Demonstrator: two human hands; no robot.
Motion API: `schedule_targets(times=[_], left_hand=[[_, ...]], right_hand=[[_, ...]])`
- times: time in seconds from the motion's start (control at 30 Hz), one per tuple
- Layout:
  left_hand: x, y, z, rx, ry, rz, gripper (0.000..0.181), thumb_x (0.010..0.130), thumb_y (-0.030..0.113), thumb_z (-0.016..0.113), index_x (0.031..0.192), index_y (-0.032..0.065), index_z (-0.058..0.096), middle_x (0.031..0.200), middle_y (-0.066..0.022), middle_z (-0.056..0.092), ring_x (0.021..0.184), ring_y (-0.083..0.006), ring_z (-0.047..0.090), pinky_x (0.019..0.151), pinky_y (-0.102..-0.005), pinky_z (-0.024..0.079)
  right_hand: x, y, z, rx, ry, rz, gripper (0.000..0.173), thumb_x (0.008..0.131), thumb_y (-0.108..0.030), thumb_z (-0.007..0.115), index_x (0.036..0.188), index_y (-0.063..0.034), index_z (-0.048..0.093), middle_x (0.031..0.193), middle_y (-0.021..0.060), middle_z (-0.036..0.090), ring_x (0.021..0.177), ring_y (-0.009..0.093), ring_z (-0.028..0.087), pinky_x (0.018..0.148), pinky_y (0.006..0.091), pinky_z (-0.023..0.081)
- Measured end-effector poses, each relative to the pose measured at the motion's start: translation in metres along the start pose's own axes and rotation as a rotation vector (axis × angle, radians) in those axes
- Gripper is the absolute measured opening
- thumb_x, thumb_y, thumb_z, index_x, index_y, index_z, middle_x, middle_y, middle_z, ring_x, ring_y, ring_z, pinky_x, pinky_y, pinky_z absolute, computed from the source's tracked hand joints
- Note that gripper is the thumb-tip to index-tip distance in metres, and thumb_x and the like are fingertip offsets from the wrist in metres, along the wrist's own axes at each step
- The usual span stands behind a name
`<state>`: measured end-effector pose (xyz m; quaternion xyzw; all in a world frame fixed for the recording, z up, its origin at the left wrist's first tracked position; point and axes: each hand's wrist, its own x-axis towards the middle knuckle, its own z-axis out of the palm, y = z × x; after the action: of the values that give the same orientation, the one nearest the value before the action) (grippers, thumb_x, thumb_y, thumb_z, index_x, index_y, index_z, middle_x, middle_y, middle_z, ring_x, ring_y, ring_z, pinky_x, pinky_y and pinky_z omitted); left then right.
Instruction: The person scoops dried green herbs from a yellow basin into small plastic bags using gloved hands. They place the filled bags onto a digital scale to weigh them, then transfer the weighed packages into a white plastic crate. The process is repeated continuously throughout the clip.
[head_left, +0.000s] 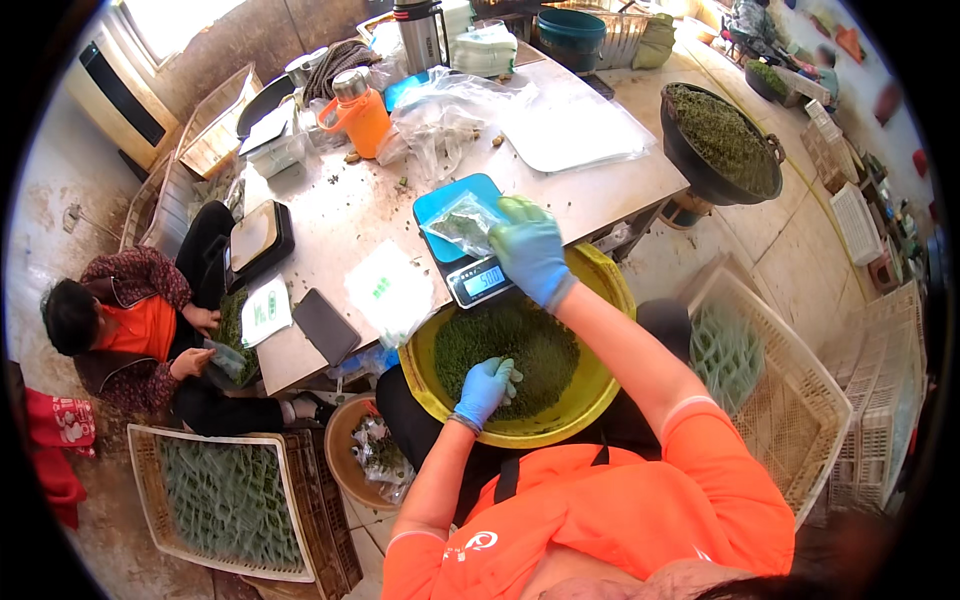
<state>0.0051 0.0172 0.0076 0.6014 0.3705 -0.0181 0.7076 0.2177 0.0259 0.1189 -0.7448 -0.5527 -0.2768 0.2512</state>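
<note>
My right hand (529, 247), in a blue glove, is at a small clear plastic bag (466, 223) of green plant pieces. The bag lies on the blue plate of a digital kitchen scale (459, 186), whose display is lit. The fingertips reach the bag's right edge; whether they pinch it is unclear. My left hand (489, 390), gloved too, is over a yellow plastic basin (517, 439) of loose green plant pieces (536, 345) on my lap, its fingers curled; the palm side is hidden. Printed plastic bags (386, 289) lie on the table left of the scale.
The table (345, 217) holds an orange jug (364, 120), a phone (326, 326) and a second scale (259, 236). A co-worker (142, 322) sits at the left. Crates of filled bags (225, 502) (787, 390) stand on both sides. A dark basin (720, 142) is at the right.
</note>
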Motion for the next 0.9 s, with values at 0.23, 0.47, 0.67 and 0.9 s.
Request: schedule_targets(times=[0.23,0.47,0.67,0.9], left_hand=[[0.001,-0.01,-0.013,-0.123,-0.04,-0.04,0.036,0.101,0.029,0.046,0.091,0.0016,0.067,0.061,-0.0033,0.06,0.047,-0.0109,0.054,0.045,-0.0235,0.044],[0.009,-0.015,-0.01,-0.235,0.081,0.181,0.034,0.102,0.026,0.043,0.104,0.0012,0.066,0.068,-0.0037,0.062,0.051,-0.0092,0.055,0.048,-0.0232,0.046],[0.019,-0.034,-0.009,0.437,0.289,0.595,0.038,0.084,0.007,0.054,0.121,0.0033,0.062,0.108,-0.0163,0.067,0.096,-0.0264,0.066,0.085,-0.0319,0.051],[0.019,-0.041,-0.009,0.459,0.052,0.455,0.05,0.076,0.001,0.048,0.124,0.0043,0.06,0.122,-0.0187,0.062,0.113,-0.0295,0.06,0.098,-0.0328,0.045]], right_hand=[[0.007,-0.009,-0.027,0.192,-0.351,-0.024,0.018,0.083,-0.015,0.062,0.099,-0.0076,0.066,0.113,0.0186,0.062,0.106,0.038,0.057,0.09,0.0444,0.047],[-0.13,-0.029,-0.015,0.038,-1.393,0.198,0.026,0.081,-0.022,0.058,0.095,-0.0056,0.072,0.1,0.0173,0.07,0.093,0.03,0.068,0.076,0.0407,0.055],[-0.206,-0.061,0.04,0.339,-1.708,-0.055,0.042,0.08,-0.037,0.061,0.099,-0.0008,0.071,0.097,0.0181,0.07,0.09,0.034,0.065,0.079,0.0427,0.05],[-0.208,-0.042,0.024,0.804,-1.739,0.135,0.023,0.079,-0.022,0.063,0.087,-0.0013,0.07,0.073,0.0128,0.068,0.064,0.023,0.064,0.061,0.0361,0.051]])
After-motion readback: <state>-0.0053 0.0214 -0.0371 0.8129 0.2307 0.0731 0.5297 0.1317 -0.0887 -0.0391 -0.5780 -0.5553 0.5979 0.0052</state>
